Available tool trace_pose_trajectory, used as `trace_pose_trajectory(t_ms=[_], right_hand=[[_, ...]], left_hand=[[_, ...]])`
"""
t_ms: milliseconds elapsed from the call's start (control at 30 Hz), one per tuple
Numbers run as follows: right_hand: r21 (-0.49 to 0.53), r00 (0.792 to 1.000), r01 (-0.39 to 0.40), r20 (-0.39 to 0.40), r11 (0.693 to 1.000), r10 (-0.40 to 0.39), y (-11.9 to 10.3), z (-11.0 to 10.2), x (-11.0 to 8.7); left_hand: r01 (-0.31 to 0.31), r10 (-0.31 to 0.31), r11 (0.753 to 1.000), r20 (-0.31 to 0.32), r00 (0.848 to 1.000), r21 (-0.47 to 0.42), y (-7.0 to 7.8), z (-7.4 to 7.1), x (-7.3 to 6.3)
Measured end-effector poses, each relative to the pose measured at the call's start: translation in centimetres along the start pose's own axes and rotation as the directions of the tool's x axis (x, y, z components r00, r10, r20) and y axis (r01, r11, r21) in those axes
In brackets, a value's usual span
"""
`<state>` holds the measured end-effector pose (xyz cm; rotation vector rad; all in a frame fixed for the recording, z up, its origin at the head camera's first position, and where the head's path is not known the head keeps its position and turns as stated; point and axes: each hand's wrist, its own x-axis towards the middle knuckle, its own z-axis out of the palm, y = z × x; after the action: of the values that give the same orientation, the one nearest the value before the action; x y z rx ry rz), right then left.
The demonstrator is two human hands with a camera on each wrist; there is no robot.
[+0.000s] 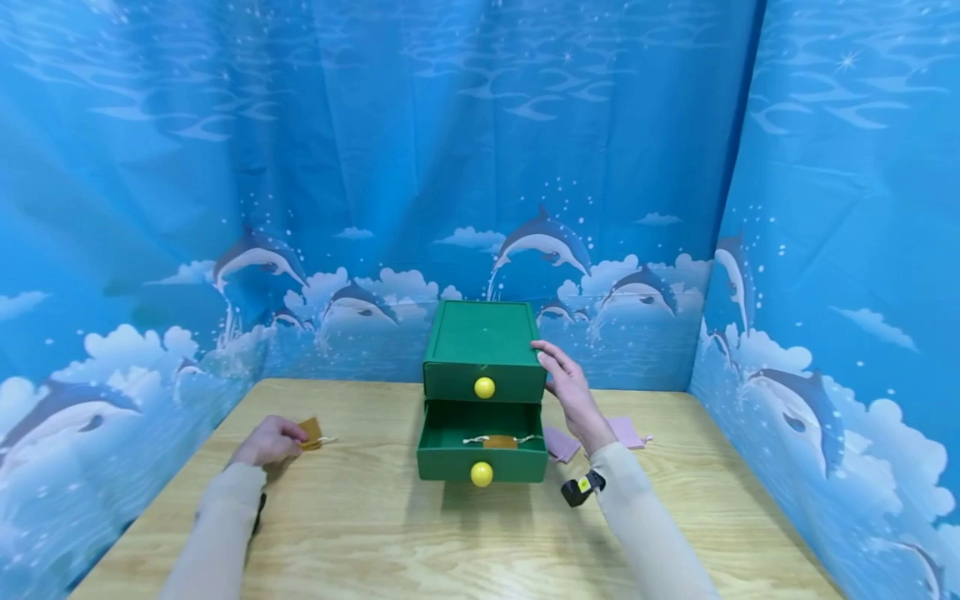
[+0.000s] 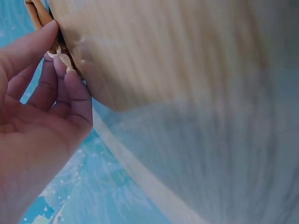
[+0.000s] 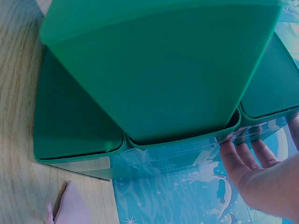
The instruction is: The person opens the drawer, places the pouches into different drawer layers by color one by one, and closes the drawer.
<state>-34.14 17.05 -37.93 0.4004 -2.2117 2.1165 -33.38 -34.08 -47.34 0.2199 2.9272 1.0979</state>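
On the left of the table, my left hand [image 1: 272, 440] pinches a mustard-brown drawstring pouch [image 1: 311, 433] between thumb and fingers. Its pale cord [image 2: 65, 60] hangs by the fingertips in the left wrist view. A green drawer cabinet [image 1: 483, 333] stands mid-table, with its middle drawer [image 1: 442, 463] pulled out. Inside that drawer lies another brown pouch [image 1: 500, 442] with white cords. My right hand [image 1: 572, 393] touches the cabinet's right side with extended fingers [image 3: 233, 161], near the top edge. The bottom tier shows only in the right wrist view.
Two lilac pouches, a nearer one [image 1: 561, 444] and a farther one [image 1: 627, 432], lie right of the cabinet, the nearer partly hidden. Yellow round knobs [image 1: 482, 474] jut from the drawer fronts. A blue dolphin-print curtain [image 1: 360, 208] encloses the wooden table [image 1: 345, 517].
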Motion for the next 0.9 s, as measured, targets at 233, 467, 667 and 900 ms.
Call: trace_pose_trajectory(t_ms=[233,467,667,900], right_hand=[[0.016,1.000,0.014,0.019,1.000,-0.014,0.0,0.0,0.1],[0.019,1.000,0.003,0.027,1.000,-0.003,0.0,0.0,0.0],[0.015,1.000,0.005,0.016,1.000,-0.005,0.0,-0.1,0.1],[0.016,1.000,0.007,0.009,1.000,-0.007,-0.1,0.0,0.0]], left_hand=[[-0.035,0.035,0.999,0.009,0.999,-0.009,0.5,0.5,0.1],[-0.096,0.096,0.994,-0.002,0.995,-0.042,1.7,0.9,0.3],[-0.126,0.127,0.989,0.003,0.992,-0.081,3.3,1.3,0.6],[-0.095,0.098,0.984,0.009,0.995,-0.151,5.2,1.5,0.6]])
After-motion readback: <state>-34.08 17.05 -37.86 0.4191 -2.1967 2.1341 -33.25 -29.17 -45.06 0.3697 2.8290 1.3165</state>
